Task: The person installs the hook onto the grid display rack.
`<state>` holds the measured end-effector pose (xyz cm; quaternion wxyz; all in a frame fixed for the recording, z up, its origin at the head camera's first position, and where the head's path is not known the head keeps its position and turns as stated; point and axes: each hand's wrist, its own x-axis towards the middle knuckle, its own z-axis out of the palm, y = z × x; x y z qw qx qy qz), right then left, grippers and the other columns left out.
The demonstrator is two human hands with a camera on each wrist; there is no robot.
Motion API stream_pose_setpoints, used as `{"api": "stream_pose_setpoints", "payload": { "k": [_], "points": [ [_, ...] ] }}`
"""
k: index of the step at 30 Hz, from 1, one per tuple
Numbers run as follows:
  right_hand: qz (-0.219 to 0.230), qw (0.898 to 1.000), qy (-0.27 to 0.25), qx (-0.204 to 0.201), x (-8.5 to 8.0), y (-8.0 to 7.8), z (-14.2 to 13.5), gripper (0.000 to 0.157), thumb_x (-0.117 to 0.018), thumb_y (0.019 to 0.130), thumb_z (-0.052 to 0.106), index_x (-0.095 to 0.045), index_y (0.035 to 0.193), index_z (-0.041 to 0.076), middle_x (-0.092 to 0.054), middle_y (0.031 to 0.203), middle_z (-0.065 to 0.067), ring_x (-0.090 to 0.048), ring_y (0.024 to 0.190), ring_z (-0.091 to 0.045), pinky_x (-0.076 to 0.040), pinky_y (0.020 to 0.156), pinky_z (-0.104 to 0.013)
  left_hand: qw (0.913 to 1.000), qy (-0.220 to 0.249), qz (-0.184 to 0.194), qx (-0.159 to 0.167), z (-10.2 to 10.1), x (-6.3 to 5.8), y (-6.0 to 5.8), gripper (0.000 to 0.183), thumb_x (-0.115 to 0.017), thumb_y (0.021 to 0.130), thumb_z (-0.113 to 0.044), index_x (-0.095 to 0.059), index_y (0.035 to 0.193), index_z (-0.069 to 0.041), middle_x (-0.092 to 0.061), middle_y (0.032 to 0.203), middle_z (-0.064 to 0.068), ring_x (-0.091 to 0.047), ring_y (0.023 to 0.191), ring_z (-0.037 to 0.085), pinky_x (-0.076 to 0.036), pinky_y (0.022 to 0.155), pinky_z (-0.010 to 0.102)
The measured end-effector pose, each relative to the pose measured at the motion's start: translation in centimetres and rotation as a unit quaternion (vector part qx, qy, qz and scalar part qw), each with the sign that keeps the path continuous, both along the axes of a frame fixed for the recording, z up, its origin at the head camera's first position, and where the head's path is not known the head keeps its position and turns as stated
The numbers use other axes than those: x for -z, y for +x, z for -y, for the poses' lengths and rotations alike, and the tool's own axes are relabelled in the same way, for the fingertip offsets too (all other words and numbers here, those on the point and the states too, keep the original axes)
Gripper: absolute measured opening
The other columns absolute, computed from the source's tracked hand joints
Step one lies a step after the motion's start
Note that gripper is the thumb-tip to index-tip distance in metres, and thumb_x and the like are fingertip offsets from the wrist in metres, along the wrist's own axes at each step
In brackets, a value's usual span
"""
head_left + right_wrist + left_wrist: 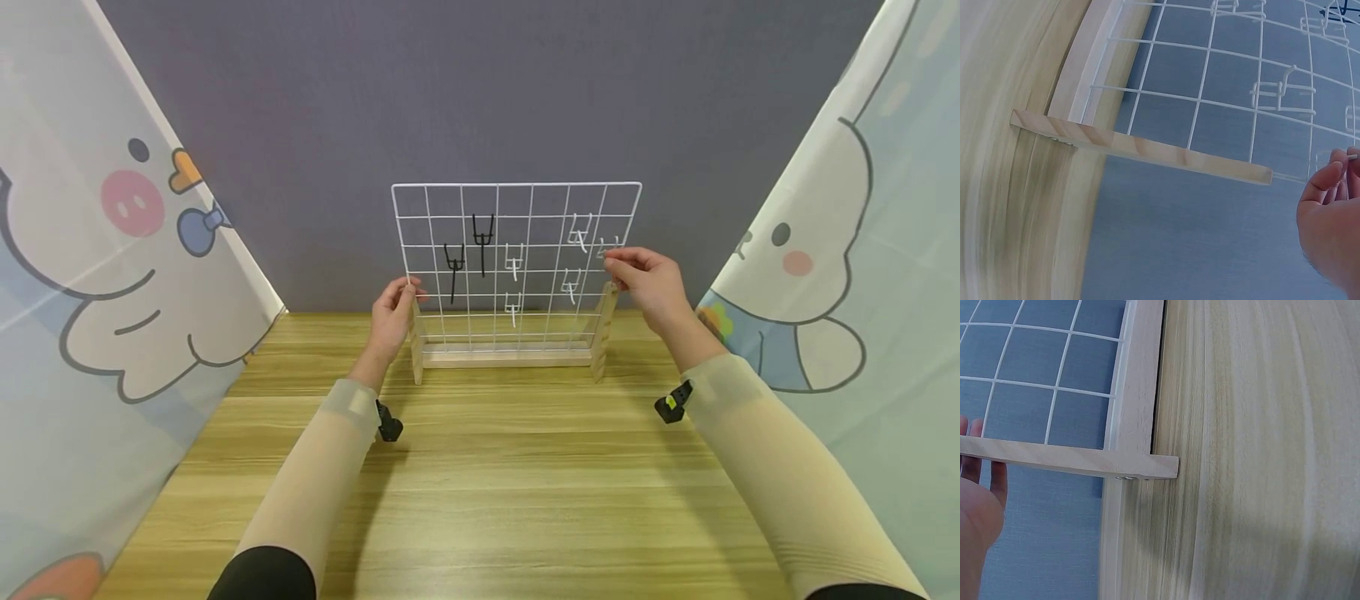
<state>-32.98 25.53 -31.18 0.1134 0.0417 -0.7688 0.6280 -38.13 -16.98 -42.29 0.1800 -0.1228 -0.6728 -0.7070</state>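
A white wire grid panel (517,183) stands upright in a pale wooden stand (506,359). My left hand (390,317) grips the rack's left side near the top of the wooden upright, some fingers reaching behind it. At the right edge, my right hand (651,287) pinches a white hook (606,250) against the mesh; its prong tip shows between thumb and fingers in the right wrist view, and the rest is partly hidden. Other white hooks (579,237) hang on the right and middle of the panel. Two black hooks, one higher (483,237) and one lower (454,265), hang left of centre.
The rack stands at the back of a wood-grain table (510,483), before a dark grey backdrop (480,92). Cartoon-printed curtains flank it on the left (67,208) and right (892,275). Each wrist wears a small black camera, left (388,422) and right (672,403).
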Motion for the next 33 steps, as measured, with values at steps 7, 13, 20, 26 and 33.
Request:
{"api": "stream_pose_setpoints", "payload": {
  "k": [7, 13, 20, 26, 33],
  "points": [
    [0.011, 1.0, -0.002, -0.011, 0.5, -0.7, -0.1, 0.035, -0.074, 0.107, 0.021, -0.073, 0.134, -0.001, -0.076, 0.093, 0.015, -0.062, 0.082, -0.009, -0.055, 0.074, -0.021, 0.9999, 0.006, -0.006, -0.006, -0.2, 0.1, -0.1, 0.032, -0.054, 0.116, -0.019, -0.066, 0.131, 0.007, -0.077, 0.112, 0.02, -0.075, 0.103, 0.026, -0.036, 0.053, 0.017],
    [0.013, 1.0, -0.007, -0.02, 0.6, -0.8, 0.0, 0.039, -0.073, 0.107, 0.019, -0.069, 0.137, -0.005, -0.078, 0.097, 0.011, -0.062, 0.082, -0.008, -0.054, 0.072, -0.021, 0.9999, 0.004, -0.003, -0.011, -0.2, 0.0, -0.1, 0.03, -0.054, 0.116, -0.018, -0.067, 0.131, 0.005, -0.075, 0.117, 0.027, -0.075, 0.105, 0.029, -0.036, 0.054, 0.016],
    [0.015, 0.999, -0.022, -0.029, 0.7, -0.2, -0.1, 0.019, -0.072, 0.107, 0.018, -0.077, 0.124, 0.01, -0.077, 0.097, 0.01, -0.065, 0.081, -0.01, -0.055, 0.071, -0.021, 0.9999, -0.008, 0.001, -0.008, -0.1, 0.0, 0.1, 0.031, -0.054, 0.116, -0.02, -0.068, 0.132, 0.003, -0.075, 0.118, 0.024, -0.075, 0.109, 0.031, -0.04, 0.059, 0.018],
    [0.014, 0.999, -0.016, -0.026, 0.7, -0.1, -0.3, 0.022, -0.07, 0.109, 0.023, -0.076, 0.128, 0.012, -0.077, 0.096, 0.014, -0.068, 0.084, -0.011, -0.055, 0.073, -0.022, 0.9999, -0.011, 0.003, -0.008, -0.1, -0.2, 0.1, 0.033, -0.055, 0.117, -0.022, -0.068, 0.134, 0.004, -0.077, 0.116, 0.019, -0.075, 0.106, 0.025, -0.041, 0.061, 0.018],
    [0.015, 1.0, 0.008, -0.01, 1.0, 0.7, -0.8, 0.04, -0.067, 0.111, 0.033, -0.069, 0.142, 0.009, -0.078, 0.099, 0.015, -0.068, 0.089, -0.011, -0.056, 0.075, -0.021, 0.9999, -0.01, 0.005, -0.006, -0.1, -0.3, 0.2, 0.034, -0.055, 0.116, -0.021, -0.067, 0.134, 0.005, -0.076, 0.118, 0.022, -0.074, 0.097, 0.007, -0.04, 0.06, 0.017]
  ]
}}
